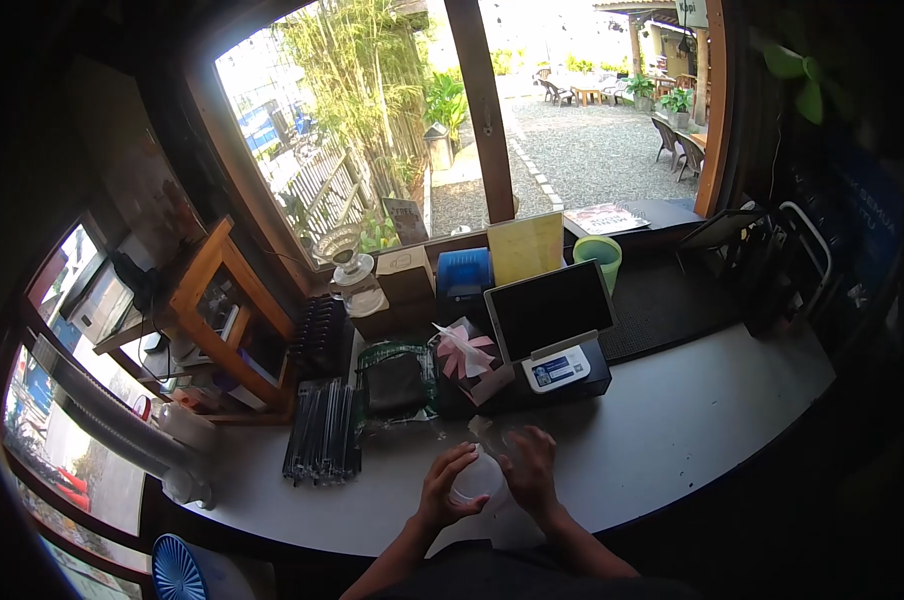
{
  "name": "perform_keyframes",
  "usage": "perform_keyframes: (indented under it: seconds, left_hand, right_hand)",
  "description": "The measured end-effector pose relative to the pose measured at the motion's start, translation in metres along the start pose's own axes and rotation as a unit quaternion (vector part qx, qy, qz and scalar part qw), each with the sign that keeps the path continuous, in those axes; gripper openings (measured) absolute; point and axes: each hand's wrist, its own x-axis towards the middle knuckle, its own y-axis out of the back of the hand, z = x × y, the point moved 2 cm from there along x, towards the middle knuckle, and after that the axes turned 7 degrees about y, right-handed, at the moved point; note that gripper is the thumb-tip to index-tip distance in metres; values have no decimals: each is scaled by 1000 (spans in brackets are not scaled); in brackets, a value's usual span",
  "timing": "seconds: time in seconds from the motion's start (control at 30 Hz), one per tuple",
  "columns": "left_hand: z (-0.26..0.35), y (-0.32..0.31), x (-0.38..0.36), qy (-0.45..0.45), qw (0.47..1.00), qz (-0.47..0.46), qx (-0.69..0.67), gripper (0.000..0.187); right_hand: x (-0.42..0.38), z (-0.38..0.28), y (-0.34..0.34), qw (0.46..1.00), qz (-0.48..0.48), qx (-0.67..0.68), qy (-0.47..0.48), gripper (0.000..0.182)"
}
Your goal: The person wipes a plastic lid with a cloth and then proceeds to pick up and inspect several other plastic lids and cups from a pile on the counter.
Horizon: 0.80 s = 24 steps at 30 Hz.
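Near the front edge of the counter, my left hand (446,484) is closed round a translucent plastic cup (479,478), its thumb low on the near side and its fingers over the far left rim. My right hand (532,468) is close by on the cup's right, fingers apart and loosely curved, the thumb side toward the cup. Just beyond the cup, a small pale scrap (480,425) lies on the counter. Farther back are a bunch of pink and white ribbon or tissue (464,350) and a tablet (550,310) on a stand.
Wrapped black straws (322,430) and a dark plastic-wrapped pack (396,385) lie left on the white counter (702,410). Behind are a glass coffee dripper (356,280), a blue box (464,271) and a green cup (599,258). A wooden cabinet (222,320) stands far left.
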Motion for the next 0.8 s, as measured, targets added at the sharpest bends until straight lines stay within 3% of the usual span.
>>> perform_keyframes:
  seconds: [0.07,0.27,0.53,0.77,0.8]
  left_hand:
    - [1,-1,2,-3,1000,4,-11,75]
    - [-7,-7,-3,-16,999,31,-7,73]
    - [-4,-9,2,5,1000,11,-25,72]
    - [-2,-6,3,11,999,0,-37,74]
    - [0,-5,4,10,999,2,-33,74]
  right_hand:
    - [-2,10,4,992,-40,-116,-28,55]
    - [-4,30,-2,997,-22,-54,-41,55]
    - [-7,41,10,984,79,103,-122,34]
    - [-15,55,20,920,145,319,-178,21]
    - [-14,56,23,928,148,294,-175,18]
